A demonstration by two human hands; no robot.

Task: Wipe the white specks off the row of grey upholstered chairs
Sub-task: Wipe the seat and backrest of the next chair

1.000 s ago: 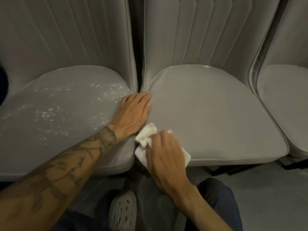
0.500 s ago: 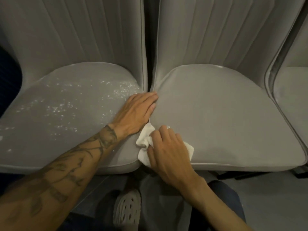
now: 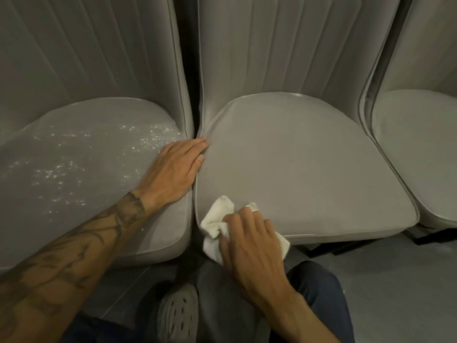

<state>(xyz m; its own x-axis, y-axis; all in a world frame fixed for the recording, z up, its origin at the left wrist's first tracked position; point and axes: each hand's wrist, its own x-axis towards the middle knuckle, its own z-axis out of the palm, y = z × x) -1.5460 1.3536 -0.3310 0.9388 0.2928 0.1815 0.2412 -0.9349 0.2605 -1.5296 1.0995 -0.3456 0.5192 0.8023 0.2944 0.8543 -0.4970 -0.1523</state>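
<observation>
Left hand (image 3: 176, 167): flat, fingers straight, pressing the right edge of the speckled seat (image 3: 81, 184), likely to brace it.
Right hand (image 3: 249, 241): curled round a bunched white cloth (image 3: 217, 217) at the front-left corner of the middle seat (image 3: 296, 169).
White specks (image 3: 150, 137): scattered over the speckled seat, not yet wiped.

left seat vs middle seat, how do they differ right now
The left seat is scattered with white specks; the middle seat shows none. The left hand lies flat on the left seat's inner edge, while the right hand grips a white cloth on the middle seat's front left corner. Both are grey and upholstered, with piped cushions and ribbed backs.
</observation>
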